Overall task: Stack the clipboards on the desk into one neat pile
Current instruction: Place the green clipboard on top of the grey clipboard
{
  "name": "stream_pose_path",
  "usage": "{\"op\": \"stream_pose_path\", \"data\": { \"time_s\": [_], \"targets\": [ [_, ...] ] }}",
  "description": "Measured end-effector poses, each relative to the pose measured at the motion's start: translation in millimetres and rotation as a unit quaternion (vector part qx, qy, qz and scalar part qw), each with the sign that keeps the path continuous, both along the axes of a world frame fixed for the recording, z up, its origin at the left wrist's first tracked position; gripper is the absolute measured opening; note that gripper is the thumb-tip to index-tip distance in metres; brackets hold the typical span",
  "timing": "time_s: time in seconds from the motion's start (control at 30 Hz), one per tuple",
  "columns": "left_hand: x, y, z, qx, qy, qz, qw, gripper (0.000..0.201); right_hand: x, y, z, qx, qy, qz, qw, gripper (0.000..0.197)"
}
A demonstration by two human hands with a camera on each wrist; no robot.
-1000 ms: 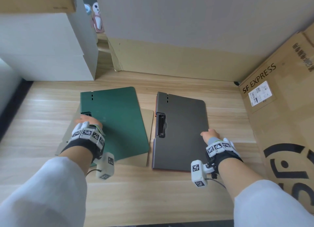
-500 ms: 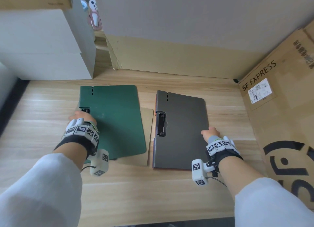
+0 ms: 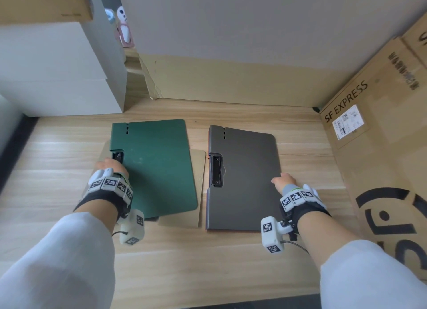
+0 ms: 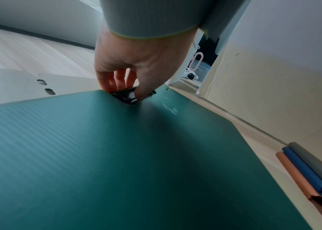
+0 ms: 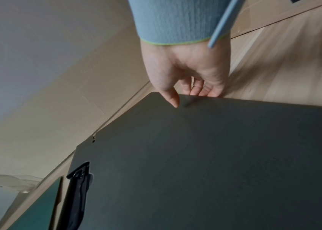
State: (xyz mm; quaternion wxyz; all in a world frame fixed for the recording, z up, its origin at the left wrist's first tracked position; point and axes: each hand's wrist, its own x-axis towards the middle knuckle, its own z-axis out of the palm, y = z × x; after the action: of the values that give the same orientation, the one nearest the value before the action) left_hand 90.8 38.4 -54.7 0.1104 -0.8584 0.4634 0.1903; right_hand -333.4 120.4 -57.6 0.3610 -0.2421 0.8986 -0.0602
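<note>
SF Express box point(image 3: 379, 147) beside grey clipboard point(image 3: 245, 177)

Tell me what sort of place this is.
Probably an office or storeroom desk corner: clipboards lie on a wooden desk, a shipping carton marked SF EXPRESS stands at the right, and white boxes are stacked at the left.

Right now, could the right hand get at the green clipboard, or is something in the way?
Probably yes, with a reach across. The right hand grips the grey clipboard's right edge, and the green clipboard lies left of that pile, its top bare. Only the left hand, at its clip, is there.
</note>
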Motion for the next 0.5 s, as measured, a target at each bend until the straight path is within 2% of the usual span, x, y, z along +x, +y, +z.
{"op": "stream_pose_path", "data": {
  "time_s": [0.03, 0.1, 0.13, 0.2, 0.3, 0.4, 0.5],
  "targets": [
    [2, -4, -4, 0.011, -0.008, 0.005, 1.0, 0.02, 0, 0, 0, 0.001, 0.0, 0.001, 1.0, 0.057],
    [-1, -4, 2, 0.005, -0.018, -0.012, 1.0, 0.024, 0, 0, 0, 0.003, 0.0, 0.004, 1.0, 0.057],
    [-5, 1, 11, -0.004, 0.006, -0.005, 1.0, 0.03, 0, 1, 1, 0.005, -0.001, 0.006, 1.0, 0.057],
    [-9, 4, 17, -0.075, 0.084, 0.047, 0.992, 0.042, -1, 0, 2, 0.007, -0.006, 0.012, 1.0, 0.057],
    [-10, 1, 25, -0.109, 0.124, 0.095, 0.982, 0.047, -3, -1, 3, 0.016, -0.014, 0.017, 1.0, 0.056],
    [-10, -16, 38, -0.089, 0.156, 0.09, 0.98, 0.046, -5, -2, 4, 0.018, -0.02, 0.021, 0.999, 0.056],
    [-15, -27, 57, -0.087, 0.169, 0.042, 0.981, 0.04, -6, -1, 4, 0.014, -0.024, 0.017, 0.999, 0.055]
  ]
}}
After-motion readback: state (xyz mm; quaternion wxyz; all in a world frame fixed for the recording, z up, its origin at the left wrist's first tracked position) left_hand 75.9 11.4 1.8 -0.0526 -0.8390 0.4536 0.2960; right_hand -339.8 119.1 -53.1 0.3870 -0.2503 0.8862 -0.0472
